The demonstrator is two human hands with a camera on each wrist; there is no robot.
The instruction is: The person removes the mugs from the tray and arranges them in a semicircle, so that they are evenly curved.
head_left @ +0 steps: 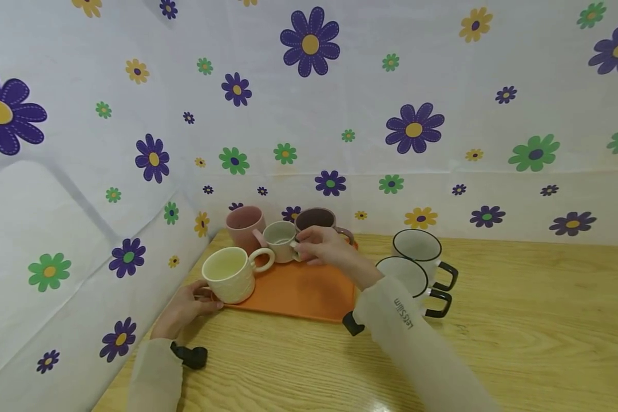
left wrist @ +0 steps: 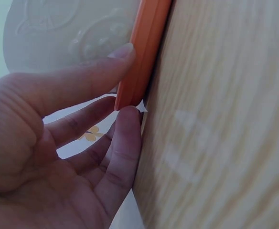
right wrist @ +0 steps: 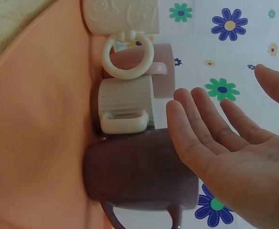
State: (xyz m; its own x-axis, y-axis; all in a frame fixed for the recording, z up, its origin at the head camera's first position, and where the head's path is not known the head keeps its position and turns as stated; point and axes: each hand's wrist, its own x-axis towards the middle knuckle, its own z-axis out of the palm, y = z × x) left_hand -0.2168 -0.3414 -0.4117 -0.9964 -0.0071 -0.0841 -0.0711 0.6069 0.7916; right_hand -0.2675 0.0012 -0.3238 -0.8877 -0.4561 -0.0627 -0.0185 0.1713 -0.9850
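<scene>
Head view: just left of the right hand's (head_left: 327, 246) outstretched, empty fingers, the small white cup (head_left: 280, 252) is seen upright, the orange tray (head_left: 298, 289) being pinched by the left hand (head_left: 186, 307).

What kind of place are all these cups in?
Probably an indoor corner, maybe set up specially: a flowery backdrop rises behind a wooden table, and some mugs stand on an orange tray.

Left-wrist view: orange tray (left wrist: 146, 52) cut off at top. Front black-rimmed mug (head_left: 403, 273) partly behind right sleeve (head_left: 404, 337).
</scene>
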